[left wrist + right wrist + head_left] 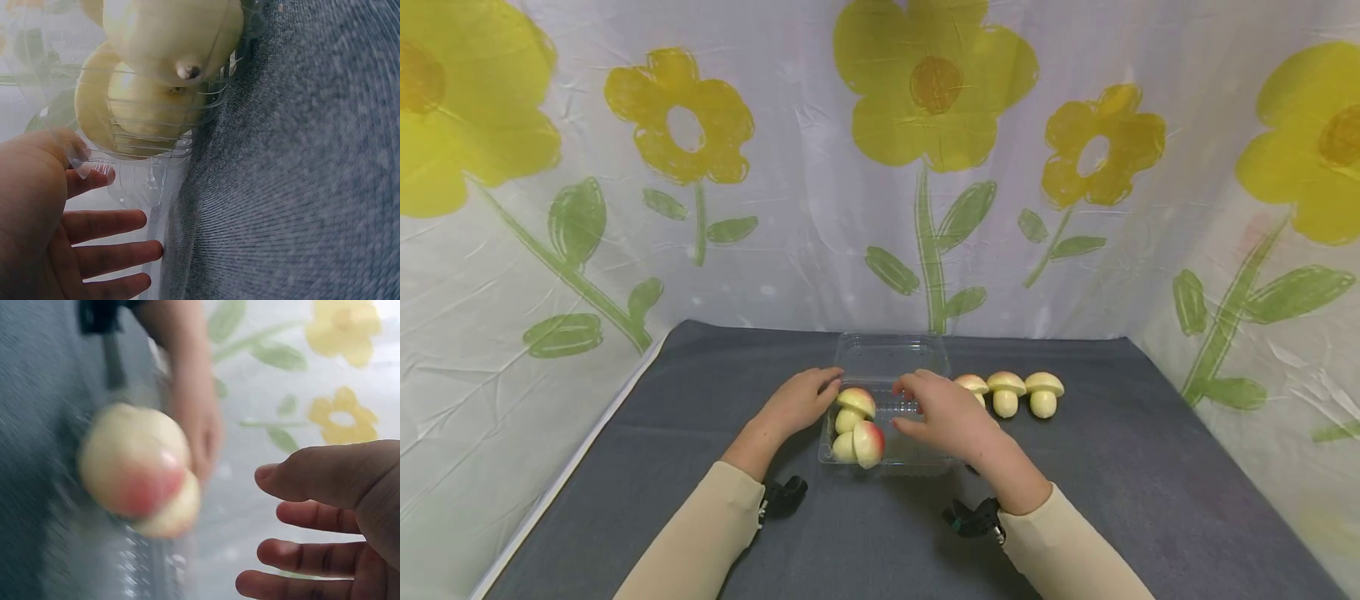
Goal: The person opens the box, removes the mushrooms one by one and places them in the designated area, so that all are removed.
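A clear plastic clamshell box [917,454] has its lid [891,357] raised at the back. Inside its left part are two cream mushroom-shaped pieces with reddish tints, the rear mushroom [856,404] and the front mushroom [868,444]. My left hand [797,398] is at the box's left side; in the left wrist view its thumb and forefinger meet the plastic edge, and the other fingers extend loosely. Over the box's right half hovers my right hand [951,414], fingers spread and apart from the mushrooms, holding nothing.
Right of the box stand a partly hidden mushroom [972,385], a middle mushroom [1006,392] and an outer mushroom [1043,393] in a row. A dark grey cloth [1120,483] covers the table. A flower-printed curtain [805,167] encloses the back and sides.
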Demonstrator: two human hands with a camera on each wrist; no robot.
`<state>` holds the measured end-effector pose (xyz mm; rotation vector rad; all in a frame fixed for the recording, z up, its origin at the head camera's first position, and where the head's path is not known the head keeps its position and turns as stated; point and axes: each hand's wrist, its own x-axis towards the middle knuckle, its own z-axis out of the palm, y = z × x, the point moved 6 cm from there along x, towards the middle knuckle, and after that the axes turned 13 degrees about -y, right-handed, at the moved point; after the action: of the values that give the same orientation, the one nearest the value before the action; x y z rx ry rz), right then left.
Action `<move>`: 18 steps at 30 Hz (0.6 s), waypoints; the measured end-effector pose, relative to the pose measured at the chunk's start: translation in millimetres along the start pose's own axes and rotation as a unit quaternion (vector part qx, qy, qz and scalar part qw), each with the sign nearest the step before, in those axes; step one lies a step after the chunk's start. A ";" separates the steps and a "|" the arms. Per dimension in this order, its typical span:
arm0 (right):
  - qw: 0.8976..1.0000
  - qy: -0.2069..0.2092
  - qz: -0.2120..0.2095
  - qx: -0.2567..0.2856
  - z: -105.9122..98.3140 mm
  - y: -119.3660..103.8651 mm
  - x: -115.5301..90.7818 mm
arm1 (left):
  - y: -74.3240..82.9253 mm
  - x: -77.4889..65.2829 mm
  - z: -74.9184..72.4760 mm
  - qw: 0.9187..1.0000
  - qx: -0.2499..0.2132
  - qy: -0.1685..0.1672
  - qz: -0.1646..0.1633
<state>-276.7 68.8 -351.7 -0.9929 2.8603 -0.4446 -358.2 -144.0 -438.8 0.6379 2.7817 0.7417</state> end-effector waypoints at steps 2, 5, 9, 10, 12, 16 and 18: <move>1.000 -0.004 -0.010 -0.007 9.9 -6.3 3.7 | 0.5 0.3 -0.1 1.000 0.001 0.001 -0.003; 1.000 -0.011 -0.012 -0.021 23.6 -13.2 8.7 | 1.1 -0.2 -0.7 1.000 -0.001 0.003 -0.006; 1.000 -0.009 -0.001 -0.009 36.8 -16.0 13.6 | 2.2 -1.3 -1.3 1.000 -0.001 0.003 -0.008; 1.000 -0.007 0.001 0.003 39.1 -16.1 14.5 | 2.4 -1.4 -1.4 1.000 -0.001 0.003 -0.008; 1.000 -0.004 0.004 0.029 44.4 -14.6 16.5 | 2.9 -1.5 -1.8 1.000 0.000 0.002 -0.009; 0.998 -0.011 0.010 0.065 54.5 -10.8 21.1 | 3.6 -1.3 -2.8 1.000 0.002 0.003 -0.006; 0.997 -0.027 0.017 0.072 59.9 -7.7 23.9 | 3.8 -0.9 -3.2 1.000 0.001 0.002 -0.003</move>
<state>-280.7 33.6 -406.1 -0.9170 2.7470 -0.6022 -356.9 -142.8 -434.0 0.6284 2.7875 0.7395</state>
